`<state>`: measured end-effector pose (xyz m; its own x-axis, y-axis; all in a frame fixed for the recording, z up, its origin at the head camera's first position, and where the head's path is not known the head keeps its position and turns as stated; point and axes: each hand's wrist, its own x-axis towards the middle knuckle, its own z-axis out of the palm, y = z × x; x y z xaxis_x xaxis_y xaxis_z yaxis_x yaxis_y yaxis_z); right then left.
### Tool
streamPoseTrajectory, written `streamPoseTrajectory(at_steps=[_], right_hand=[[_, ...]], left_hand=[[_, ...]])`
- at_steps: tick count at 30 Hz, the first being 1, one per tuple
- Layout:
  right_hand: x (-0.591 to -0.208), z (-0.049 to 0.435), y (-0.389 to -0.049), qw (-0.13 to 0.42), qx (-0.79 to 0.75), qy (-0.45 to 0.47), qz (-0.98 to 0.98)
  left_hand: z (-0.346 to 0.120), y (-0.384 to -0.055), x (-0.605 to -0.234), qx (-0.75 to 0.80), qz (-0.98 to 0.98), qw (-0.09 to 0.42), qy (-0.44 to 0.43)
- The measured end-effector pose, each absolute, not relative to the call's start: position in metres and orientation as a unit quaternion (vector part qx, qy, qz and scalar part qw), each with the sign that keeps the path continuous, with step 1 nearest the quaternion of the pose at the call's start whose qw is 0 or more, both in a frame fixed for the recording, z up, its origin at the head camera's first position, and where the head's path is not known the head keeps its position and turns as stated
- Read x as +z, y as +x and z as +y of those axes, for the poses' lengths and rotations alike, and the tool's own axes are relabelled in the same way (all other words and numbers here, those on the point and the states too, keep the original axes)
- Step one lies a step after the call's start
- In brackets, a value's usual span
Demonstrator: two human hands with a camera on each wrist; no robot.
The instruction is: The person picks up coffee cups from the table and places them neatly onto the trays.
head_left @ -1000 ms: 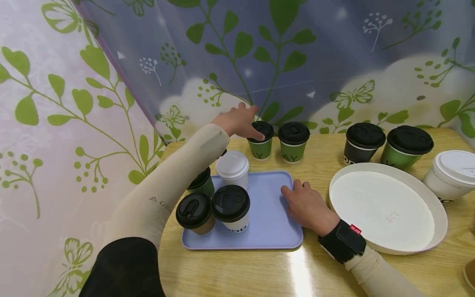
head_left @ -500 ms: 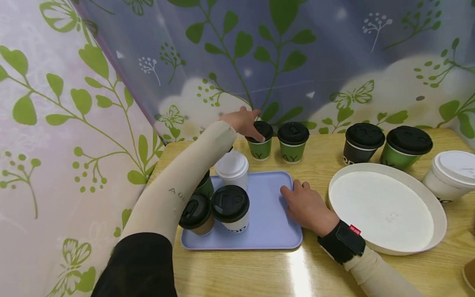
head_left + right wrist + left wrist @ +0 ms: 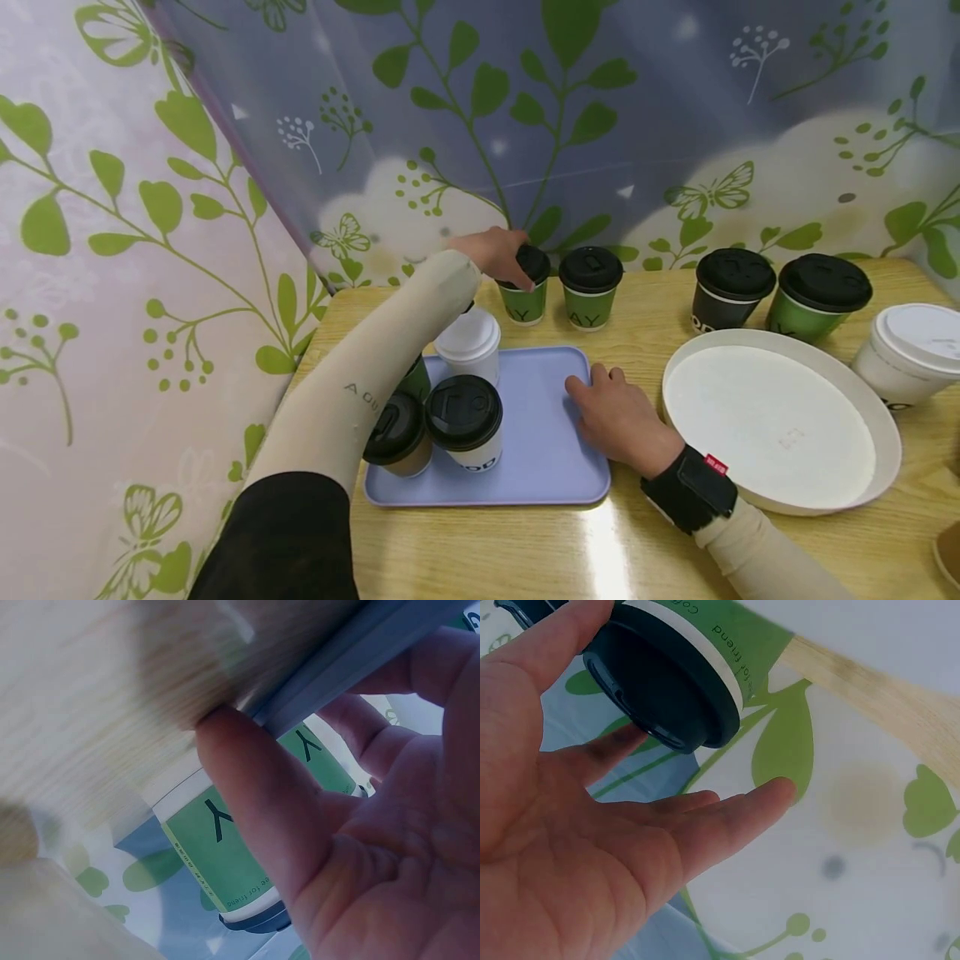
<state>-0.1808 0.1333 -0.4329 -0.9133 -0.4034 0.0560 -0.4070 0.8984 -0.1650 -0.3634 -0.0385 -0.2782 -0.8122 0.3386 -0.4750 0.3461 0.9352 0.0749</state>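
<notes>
Green cup (image 3: 523, 307): left hand (image 3: 495, 253) over lid (image 3: 534, 263), fingers apart
Tray (image 3: 551, 454): one, right hand (image 3: 624, 419) pinching rim
Tray cups (image 3: 465, 412): four
Green cups behind (image 3: 589, 308): two

At least nine cups (image 3: 591, 289), four of them green, one lavender tray (image 3: 536, 442), one round white tray (image 3: 765, 425)

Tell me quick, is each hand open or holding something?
Left hand: open, at a black-lidded green cup.
Right hand: holding the blue tray by its edge.

hd: above, fwd+dn over tbl (image 3: 450, 550) | L wr: close, palm-side | R wr: same | all share grn cups (image 3: 590, 308)
</notes>
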Motion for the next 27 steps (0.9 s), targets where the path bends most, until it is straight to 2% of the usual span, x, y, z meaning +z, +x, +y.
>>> streamPoseTrajectory(at_steps=[16,27], right_hand=[[-0.4303,0.1330,-0.1792,0.006,0.086,0.209,-0.974],[-0.4314,0.1332,-0.1809,-0.001,0.083,0.208,-0.975]], left_hand=[[-0.0320,-0.3622,-0.2836,-0.032,0.950,0.253,0.179],[-0.0393,-0.3651,-0.2837,0.004,0.952,0.225,0.208]])
